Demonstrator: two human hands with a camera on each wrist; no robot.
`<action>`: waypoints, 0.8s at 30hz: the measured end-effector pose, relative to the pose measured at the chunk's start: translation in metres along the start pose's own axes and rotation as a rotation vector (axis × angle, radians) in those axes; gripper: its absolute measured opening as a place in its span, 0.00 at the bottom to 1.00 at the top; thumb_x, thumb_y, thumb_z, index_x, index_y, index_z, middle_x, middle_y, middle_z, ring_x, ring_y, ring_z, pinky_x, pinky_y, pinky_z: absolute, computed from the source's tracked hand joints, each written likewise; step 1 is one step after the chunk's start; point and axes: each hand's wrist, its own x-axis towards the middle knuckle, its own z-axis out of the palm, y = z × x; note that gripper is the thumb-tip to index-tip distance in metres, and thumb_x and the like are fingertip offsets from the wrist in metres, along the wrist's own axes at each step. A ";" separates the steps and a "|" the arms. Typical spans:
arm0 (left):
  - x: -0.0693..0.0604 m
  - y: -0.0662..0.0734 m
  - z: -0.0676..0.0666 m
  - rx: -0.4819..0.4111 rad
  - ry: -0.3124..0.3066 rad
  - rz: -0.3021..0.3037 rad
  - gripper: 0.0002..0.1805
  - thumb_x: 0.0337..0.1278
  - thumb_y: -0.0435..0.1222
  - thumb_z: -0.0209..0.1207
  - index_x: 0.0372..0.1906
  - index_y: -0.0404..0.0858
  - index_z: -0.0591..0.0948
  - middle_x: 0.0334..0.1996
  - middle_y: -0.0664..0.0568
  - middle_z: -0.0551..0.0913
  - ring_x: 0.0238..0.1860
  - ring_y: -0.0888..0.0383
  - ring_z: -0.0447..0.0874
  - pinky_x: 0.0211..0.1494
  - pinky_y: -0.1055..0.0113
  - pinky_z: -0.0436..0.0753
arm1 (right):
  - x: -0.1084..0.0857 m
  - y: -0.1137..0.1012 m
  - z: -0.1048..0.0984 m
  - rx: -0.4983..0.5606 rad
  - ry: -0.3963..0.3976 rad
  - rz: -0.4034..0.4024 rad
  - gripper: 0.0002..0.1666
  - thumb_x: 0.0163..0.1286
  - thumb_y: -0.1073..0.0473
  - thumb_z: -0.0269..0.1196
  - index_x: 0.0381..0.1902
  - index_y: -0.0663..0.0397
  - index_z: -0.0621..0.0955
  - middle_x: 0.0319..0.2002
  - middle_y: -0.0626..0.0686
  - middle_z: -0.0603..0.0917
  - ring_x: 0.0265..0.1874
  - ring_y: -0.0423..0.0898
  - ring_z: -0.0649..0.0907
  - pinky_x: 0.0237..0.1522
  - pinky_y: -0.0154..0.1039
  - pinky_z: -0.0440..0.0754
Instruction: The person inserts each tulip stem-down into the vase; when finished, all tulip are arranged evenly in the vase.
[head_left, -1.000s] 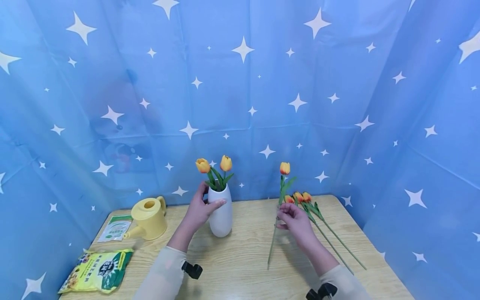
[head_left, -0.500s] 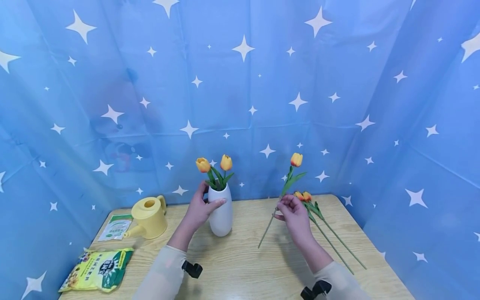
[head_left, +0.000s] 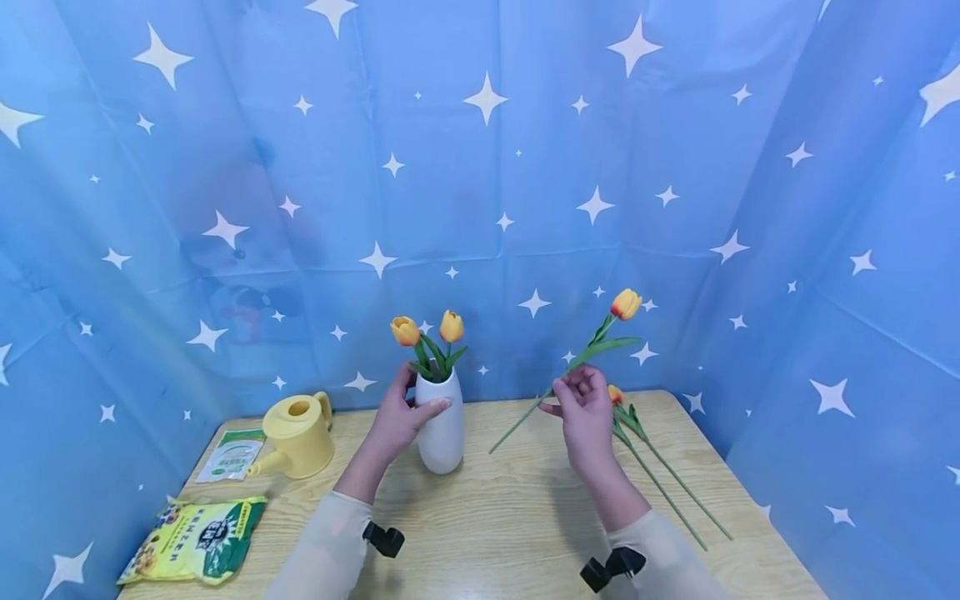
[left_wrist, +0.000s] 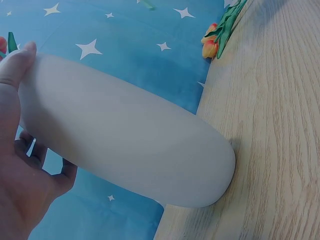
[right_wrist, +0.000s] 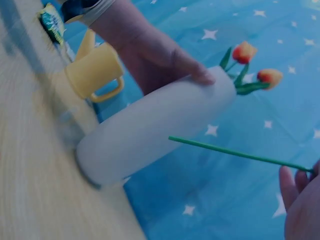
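A white vase (head_left: 442, 429) stands upright on the table with two orange-yellow tulips (head_left: 452, 327) in its mouth. My left hand (head_left: 397, 417) grips the vase near its top, thumb across the front and fingers behind, as the left wrist view also shows on the vase wall (left_wrist: 130, 135). To the right, my right hand (head_left: 588, 417) pinches the green stem of a single tulip (head_left: 626, 304) above the table. That tulip leans with its bloom up to the right; its stem's lower end (right_wrist: 200, 144) points toward the vase, apart from it in the head view.
More tulips (head_left: 660, 471) lie on the table (head_left: 480, 533) at the right, partly behind my right hand. At the left are a yellow watering can (head_left: 300, 442), a white-green packet (head_left: 231, 457) and a yellow-green bag (head_left: 197, 540). A blue star-patterned curtain (head_left: 480, 208) surrounds the table.
My right hand has lifted the tulip and tilted it, its bloom going up and right while the stem end swings left toward the vase. My left hand and the vase have stayed put.
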 end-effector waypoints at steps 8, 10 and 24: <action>0.000 0.001 0.000 -0.004 0.000 -0.001 0.39 0.66 0.51 0.78 0.74 0.51 0.70 0.69 0.43 0.76 0.66 0.41 0.82 0.66 0.36 0.83 | 0.004 -0.016 0.021 0.085 -0.005 -0.092 0.11 0.82 0.74 0.61 0.53 0.61 0.71 0.42 0.53 0.77 0.43 0.48 0.84 0.41 0.40 0.92; 0.000 0.000 0.000 -0.003 -0.001 -0.005 0.39 0.66 0.52 0.78 0.74 0.52 0.70 0.69 0.44 0.76 0.66 0.41 0.82 0.66 0.37 0.83 | 0.005 -0.019 0.025 0.092 -0.001 -0.110 0.11 0.82 0.74 0.61 0.52 0.60 0.71 0.42 0.53 0.77 0.42 0.48 0.84 0.41 0.40 0.92; -0.001 0.001 -0.001 -0.011 -0.009 -0.013 0.39 0.67 0.50 0.78 0.75 0.52 0.69 0.71 0.43 0.76 0.67 0.39 0.81 0.68 0.35 0.81 | 0.007 -0.026 0.037 0.118 -0.012 -0.150 0.13 0.83 0.71 0.62 0.54 0.57 0.70 0.43 0.54 0.76 0.44 0.50 0.85 0.42 0.45 0.93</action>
